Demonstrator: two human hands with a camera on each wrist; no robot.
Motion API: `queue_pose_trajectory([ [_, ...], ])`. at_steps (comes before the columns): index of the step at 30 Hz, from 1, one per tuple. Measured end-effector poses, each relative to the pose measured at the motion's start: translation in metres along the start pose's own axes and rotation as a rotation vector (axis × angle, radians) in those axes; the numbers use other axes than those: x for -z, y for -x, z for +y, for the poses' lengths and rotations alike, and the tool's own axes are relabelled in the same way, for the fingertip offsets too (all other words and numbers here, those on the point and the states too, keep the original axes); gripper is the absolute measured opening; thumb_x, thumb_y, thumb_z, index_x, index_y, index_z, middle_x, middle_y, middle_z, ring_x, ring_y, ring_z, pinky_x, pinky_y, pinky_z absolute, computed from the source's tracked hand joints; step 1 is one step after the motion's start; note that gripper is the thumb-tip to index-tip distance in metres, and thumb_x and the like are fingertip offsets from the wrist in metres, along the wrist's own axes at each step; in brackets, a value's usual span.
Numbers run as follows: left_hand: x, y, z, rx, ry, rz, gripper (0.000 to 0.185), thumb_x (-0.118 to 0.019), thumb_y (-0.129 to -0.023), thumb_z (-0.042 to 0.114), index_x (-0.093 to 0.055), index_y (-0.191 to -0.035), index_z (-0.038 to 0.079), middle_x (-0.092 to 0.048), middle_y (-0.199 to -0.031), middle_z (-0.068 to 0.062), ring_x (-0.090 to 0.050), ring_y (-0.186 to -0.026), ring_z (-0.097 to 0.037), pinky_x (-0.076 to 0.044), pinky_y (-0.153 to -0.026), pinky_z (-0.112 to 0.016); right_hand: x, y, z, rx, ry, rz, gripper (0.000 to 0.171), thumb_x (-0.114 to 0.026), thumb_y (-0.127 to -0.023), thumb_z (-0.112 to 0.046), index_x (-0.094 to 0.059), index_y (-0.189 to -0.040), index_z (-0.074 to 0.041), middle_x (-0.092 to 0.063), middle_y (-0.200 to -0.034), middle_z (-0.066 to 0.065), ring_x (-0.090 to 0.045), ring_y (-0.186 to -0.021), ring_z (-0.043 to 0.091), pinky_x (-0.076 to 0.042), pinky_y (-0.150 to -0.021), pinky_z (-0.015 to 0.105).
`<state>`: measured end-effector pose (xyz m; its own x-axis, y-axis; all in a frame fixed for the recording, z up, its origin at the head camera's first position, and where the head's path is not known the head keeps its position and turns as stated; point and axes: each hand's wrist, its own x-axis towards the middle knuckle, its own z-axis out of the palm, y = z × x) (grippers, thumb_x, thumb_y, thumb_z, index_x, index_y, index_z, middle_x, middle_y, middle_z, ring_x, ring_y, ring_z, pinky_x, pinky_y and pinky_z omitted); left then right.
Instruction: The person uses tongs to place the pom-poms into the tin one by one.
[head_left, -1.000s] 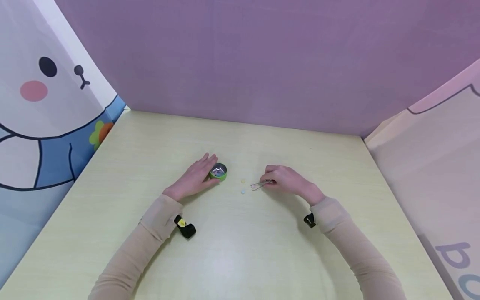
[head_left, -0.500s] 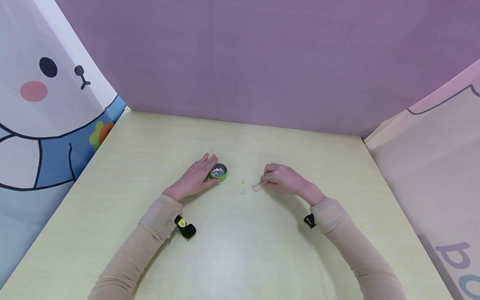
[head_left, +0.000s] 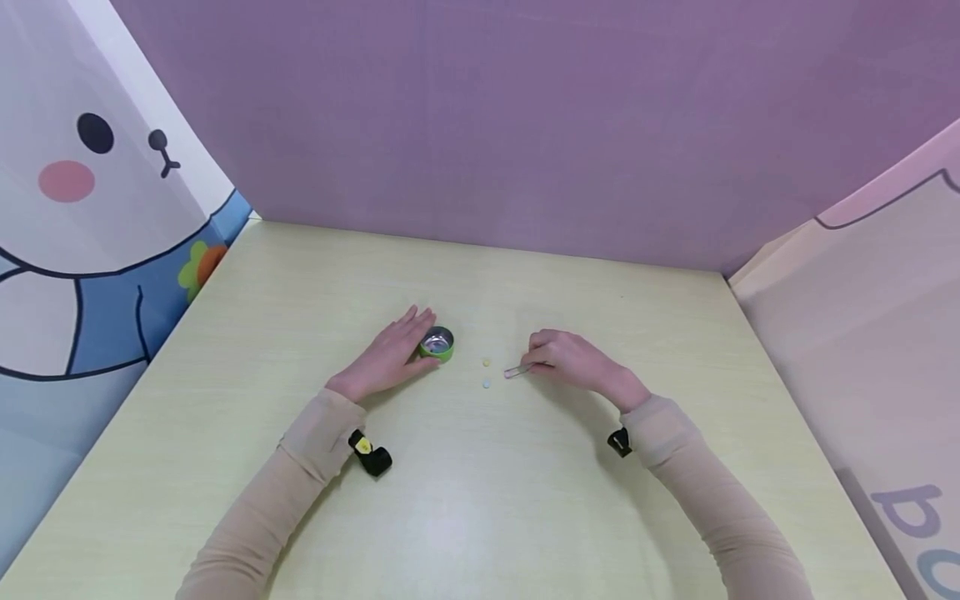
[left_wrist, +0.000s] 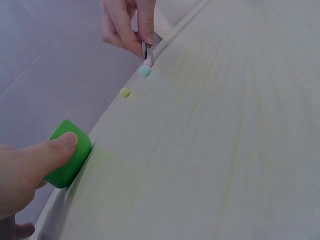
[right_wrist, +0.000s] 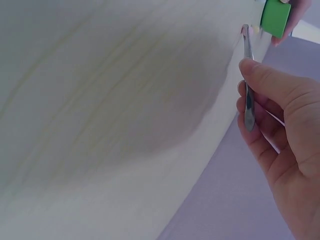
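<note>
My left hand steadies a small green bowl with a shiny metal inside, thumb on one side and fingers on the other. In the left wrist view the thumb lies against the green wall. My right hand pinches metal tweezers between thumb and fingers, tips pointing left and down to the table. At the tips is a small pink ball. A pale blue ball and a yellow ball lie on the table between the bowl and the tweezers.
The pale wooden table meets a purple wall at the back. A cartoon-printed panel stands at the left, a pale printed one at the right. Black cameras hang at both wrists.
The tweezers' tips, spread apart one second ago, have come together at the pink ball. The left hand, bowl, and the blue and yellow balls have stayed in place.
</note>
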<state>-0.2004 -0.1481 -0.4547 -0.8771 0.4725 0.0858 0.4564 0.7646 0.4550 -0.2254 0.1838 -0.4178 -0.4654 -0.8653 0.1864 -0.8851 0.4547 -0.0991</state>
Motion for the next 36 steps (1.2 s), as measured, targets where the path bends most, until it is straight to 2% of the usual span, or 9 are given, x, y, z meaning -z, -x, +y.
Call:
queue_pose_trajectory([
  [13,0.0,0.0,0.0,0.007,0.006,-0.008,0.082,-0.062,-0.097,0.041,-0.023,-0.156,0.0,-0.021,-0.165,-0.018,-0.012,-0.155,-0.038,-0.018,-0.125,-0.059,0.0,0.001,-0.002,-0.007,0.036,0.01,0.008,-0.078,-0.082,-0.005,-0.078,-0.086,-0.012,-0.062,-0.076,0.001,-0.049,-0.068,0.008,-0.05,-0.06,0.022],
  [23,-0.001,-0.001,0.0,-0.001,-0.002,-0.001,0.081,-0.061,-0.097,0.041,-0.024,-0.155,0.0,-0.022,-0.164,-0.019,-0.013,-0.155,-0.038,-0.019,-0.125,-0.059,0.003,-0.001,-0.001,-0.013,0.046,0.042,0.008,-0.079,-0.081,-0.005,-0.079,-0.087,-0.01,-0.062,-0.076,-0.001,-0.051,-0.068,0.008,-0.051,-0.059,0.022],
  [36,0.0,0.0,0.001,-0.005,0.001,0.003,0.081,-0.062,-0.096,0.04,-0.025,-0.155,-0.001,-0.022,-0.164,-0.019,-0.014,-0.154,-0.039,-0.018,-0.125,-0.059,0.016,-0.025,-0.001,0.047,0.036,0.08,0.005,-0.078,-0.083,-0.005,-0.078,-0.085,-0.009,-0.059,-0.072,0.001,-0.048,-0.064,0.008,-0.048,-0.056,0.02],
])
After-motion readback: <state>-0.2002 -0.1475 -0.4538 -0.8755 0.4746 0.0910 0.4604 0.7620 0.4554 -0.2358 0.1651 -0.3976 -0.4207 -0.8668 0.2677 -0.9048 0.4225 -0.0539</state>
